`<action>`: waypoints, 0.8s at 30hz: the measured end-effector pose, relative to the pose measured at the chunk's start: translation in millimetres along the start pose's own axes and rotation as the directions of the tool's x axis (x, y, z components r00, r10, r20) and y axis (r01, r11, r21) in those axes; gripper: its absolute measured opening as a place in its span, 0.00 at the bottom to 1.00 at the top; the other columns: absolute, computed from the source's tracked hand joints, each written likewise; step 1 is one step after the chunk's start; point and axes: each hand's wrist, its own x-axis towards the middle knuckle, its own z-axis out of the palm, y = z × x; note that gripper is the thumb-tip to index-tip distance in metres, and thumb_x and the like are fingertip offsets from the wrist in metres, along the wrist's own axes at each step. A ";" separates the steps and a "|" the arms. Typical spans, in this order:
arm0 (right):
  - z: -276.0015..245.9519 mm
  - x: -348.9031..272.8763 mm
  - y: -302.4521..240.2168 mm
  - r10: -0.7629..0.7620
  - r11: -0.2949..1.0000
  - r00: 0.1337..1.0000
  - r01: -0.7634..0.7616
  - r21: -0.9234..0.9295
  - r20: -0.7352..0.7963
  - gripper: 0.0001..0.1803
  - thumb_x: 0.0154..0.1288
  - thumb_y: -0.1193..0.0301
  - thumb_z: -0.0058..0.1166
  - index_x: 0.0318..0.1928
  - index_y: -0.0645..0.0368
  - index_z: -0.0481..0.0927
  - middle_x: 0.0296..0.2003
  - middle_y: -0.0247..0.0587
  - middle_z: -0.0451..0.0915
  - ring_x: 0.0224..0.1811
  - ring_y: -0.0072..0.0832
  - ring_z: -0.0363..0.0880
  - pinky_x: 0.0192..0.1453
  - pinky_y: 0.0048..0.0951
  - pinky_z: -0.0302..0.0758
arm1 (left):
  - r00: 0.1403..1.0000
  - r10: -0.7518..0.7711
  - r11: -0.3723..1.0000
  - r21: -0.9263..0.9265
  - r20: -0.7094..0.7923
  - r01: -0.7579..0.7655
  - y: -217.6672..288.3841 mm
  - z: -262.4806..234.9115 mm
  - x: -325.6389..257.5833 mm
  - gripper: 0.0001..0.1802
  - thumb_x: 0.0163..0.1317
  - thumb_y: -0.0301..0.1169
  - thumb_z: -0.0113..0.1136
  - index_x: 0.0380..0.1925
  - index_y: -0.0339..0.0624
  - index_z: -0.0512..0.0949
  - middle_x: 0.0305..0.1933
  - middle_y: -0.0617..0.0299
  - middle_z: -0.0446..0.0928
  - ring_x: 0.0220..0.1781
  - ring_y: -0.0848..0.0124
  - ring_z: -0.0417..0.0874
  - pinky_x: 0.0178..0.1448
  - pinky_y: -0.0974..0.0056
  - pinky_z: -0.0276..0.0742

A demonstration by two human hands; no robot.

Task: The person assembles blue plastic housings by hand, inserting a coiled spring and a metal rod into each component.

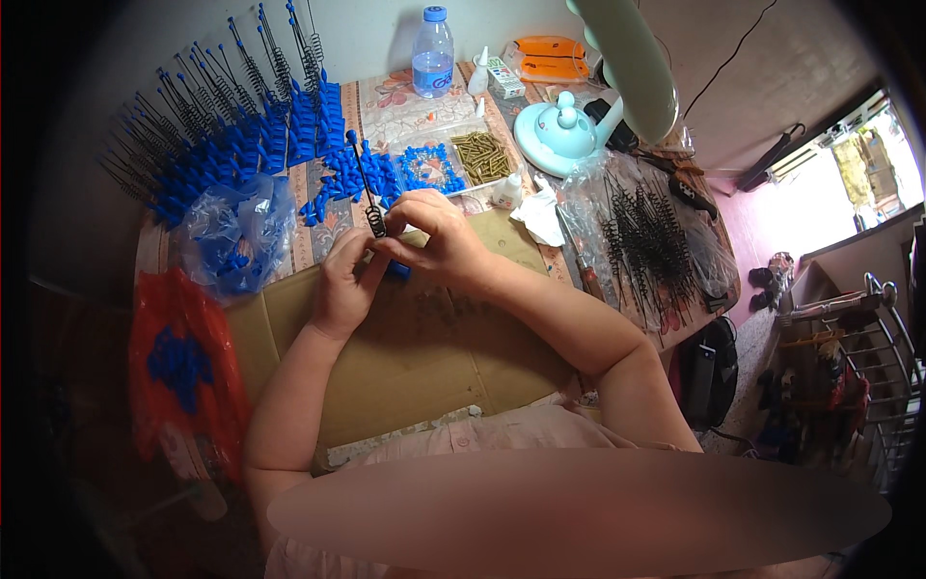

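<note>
Above a brown cardboard sheet (pixel 434 357), both hands meet around a black coiled spring wire (pixel 374 218) that stands upright with a blue tip. My left hand (pixel 345 282) pinches its lower end from the left. My right hand (pixel 432 236) is closed on the same end from the right, thumb and fingers pressed together. A blue piece (pixel 397 270) shows just below the fingers; whether it is joined to the wire is hidden. Just beyond the hands lie a heap of blue plastic pieces (pixel 357 174) and a tray with small blue parts (pixel 429 169) and brass-coloured pins (pixel 480 157).
Rows of blue bases with spring wires (pixel 231 135) fill the back left. A blue plastic bag (pixel 236 232) and a red bag (pixel 188 362) are at left. Loose black spring wires (pixel 651 236) lie right. Behind stand a bottle (pixel 433 58) and a pale lamp base (pixel 559 135).
</note>
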 end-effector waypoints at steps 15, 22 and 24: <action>-4.2 -1.0 0.6 -0.007 1.000 1.000 0.007 -0.001 0.012 0.13 0.49 0.73 0.69 0.30 0.57 0.76 0.30 0.36 0.78 0.37 0.35 0.77 0.44 0.34 0.70 | 1.000 -0.012 1.000 -0.010 0.001 0.012 -0.8 2.2 0.3 0.05 0.61 0.22 0.62 0.35 0.34 0.76 0.35 0.54 0.76 0.38 0.58 0.78 0.43 0.60 0.74; -5.4 -0.3 -0.1 -0.008 0.999 1.000 0.009 -0.032 0.029 0.14 0.49 0.74 0.70 0.31 0.58 0.76 0.30 0.36 0.78 0.35 0.34 0.78 0.43 0.33 0.71 | 1.000 0.008 1.000 0.001 -0.009 -0.008 -1.6 2.4 0.2 0.07 0.60 0.22 0.62 0.37 0.34 0.76 0.36 0.53 0.77 0.39 0.58 0.79 0.44 0.60 0.74; -5.1 -0.6 0.6 -0.011 0.999 1.000 0.012 -0.029 0.026 0.14 0.49 0.74 0.70 0.31 0.58 0.76 0.30 0.36 0.78 0.35 0.34 0.78 0.43 0.33 0.71 | 1.000 0.000 1.000 -0.002 -0.010 0.000 -1.4 2.3 0.1 0.07 0.60 0.22 0.62 0.37 0.34 0.76 0.36 0.53 0.77 0.39 0.58 0.79 0.44 0.60 0.74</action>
